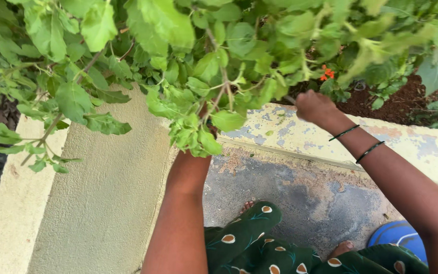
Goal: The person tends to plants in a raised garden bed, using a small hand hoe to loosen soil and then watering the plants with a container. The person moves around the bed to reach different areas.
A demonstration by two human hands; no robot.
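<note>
Two hands in leafy plant [188, 76] | right hand [314, 107] fingers clenched | left fingers hidden

1. You wear the single head camera; it looks steeply down past your chest.
2. It sits very close to the leafy plant [188, 66], whose foliage fills the upper frame.
3. Below, it takes in both your forearms, the painted ledge [290, 132] and the concrete floor [300, 193].
4. There is no second view, so no part of the scene is shared.
</note>
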